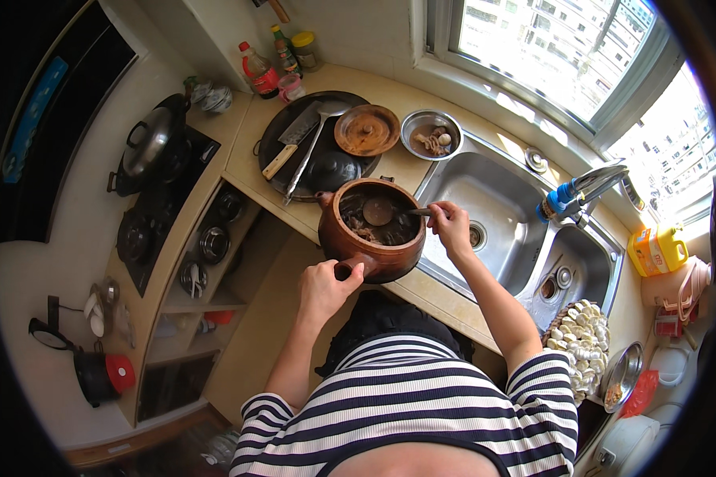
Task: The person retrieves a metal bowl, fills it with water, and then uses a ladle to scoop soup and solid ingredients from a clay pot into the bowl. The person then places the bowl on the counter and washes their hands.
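Note:
A brown clay pot [370, 262] with dark broth and pieces of food is in front of me, at the counter's front edge. My left hand [327, 287] is closed around its stubby side handle. My right hand [450, 225] grips the handle of a ladle [378, 211], whose bowl is in the broth. Behind the pot, a steel bowl [432, 135] holds broth, meat and a pale round piece. The brown clay lid [367, 130] rests on a large dark round tray [269, 156], beside a cleaver [298, 128] and a long metal spatula [310, 154].
A double steel sink [495, 179] with a faucet [582, 194] is at right. Dumplings [582, 343] lie on a round tray near a steel bowl [623, 372]. Sauce bottles [262, 74] stand at the back; a lidded wok [149, 146] sits on the left stove.

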A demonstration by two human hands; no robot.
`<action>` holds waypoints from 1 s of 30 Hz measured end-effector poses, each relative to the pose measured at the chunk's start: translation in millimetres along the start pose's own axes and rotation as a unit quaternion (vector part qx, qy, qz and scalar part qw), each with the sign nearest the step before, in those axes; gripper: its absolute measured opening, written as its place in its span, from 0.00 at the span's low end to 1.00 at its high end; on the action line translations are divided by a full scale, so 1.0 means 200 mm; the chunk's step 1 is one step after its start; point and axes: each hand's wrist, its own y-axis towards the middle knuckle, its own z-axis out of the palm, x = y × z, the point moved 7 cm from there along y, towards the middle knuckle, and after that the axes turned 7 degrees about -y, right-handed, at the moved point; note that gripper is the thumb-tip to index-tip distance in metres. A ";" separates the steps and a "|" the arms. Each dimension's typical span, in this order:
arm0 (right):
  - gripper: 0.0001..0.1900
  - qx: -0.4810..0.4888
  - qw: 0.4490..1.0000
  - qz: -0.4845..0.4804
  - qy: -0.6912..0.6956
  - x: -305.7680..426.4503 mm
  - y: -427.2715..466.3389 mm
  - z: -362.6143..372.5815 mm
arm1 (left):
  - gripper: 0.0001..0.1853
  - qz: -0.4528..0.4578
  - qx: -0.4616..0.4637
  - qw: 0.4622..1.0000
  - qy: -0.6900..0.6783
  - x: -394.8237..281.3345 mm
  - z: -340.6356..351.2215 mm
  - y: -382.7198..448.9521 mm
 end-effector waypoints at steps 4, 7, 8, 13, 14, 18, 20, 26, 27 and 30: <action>0.09 0.036 0.998 0.003 0.044 0.01 0.03 -0.01 | 0.22 -0.004 -0.008 0.999 -0.031 -0.02 0.01 0.00; 0.10 0.066 0.996 -0.002 0.062 0.08 0.04 -0.02 | 0.22 -0.010 -0.015 0.999 -0.037 -0.02 0.01 0.00; 0.10 0.077 0.995 -0.001 0.068 0.10 0.04 -0.03 | 0.23 -0.015 -0.017 0.999 -0.039 -0.02 0.01 0.01; 0.10 0.077 0.992 -0.002 0.099 0.19 0.09 -0.10 | 0.24 -0.023 -0.023 0.999 -0.037 -0.02 0.01 0.02; 0.10 0.070 0.992 -0.001 0.108 0.21 0.10 -0.12 | 0.24 -0.026 -0.022 0.999 -0.037 -0.02 0.01 0.02; 0.09 0.048 0.990 -0.012 0.131 0.28 0.16 -0.21 | 0.24 -0.026 -0.029 0.999 -0.029 -0.01 0.01 0.02; 0.09 0.031 0.989 -0.021 0.142 0.30 0.21 -0.26 | 0.23 -0.022 -0.024 0.999 -0.037 -0.02 0.00 0.02; 0.10 -0.034 0.989 -0.046 0.133 0.25 0.43 -0.39 | 0.22 -0.024 -0.028 0.999 -0.039 -0.02 0.01 0.00; 0.10 -0.048 0.989 -0.051 0.128 0.22 0.47 -0.41 | 0.22 -0.026 -0.027 0.999 -0.037 -0.02 0.01 0.00; 0.10 -0.080 0.988 -0.051 0.125 0.13 0.59 -0.42 | 0.22 -0.031 -0.021 0.999 -0.028 0.00 0.01 -0.01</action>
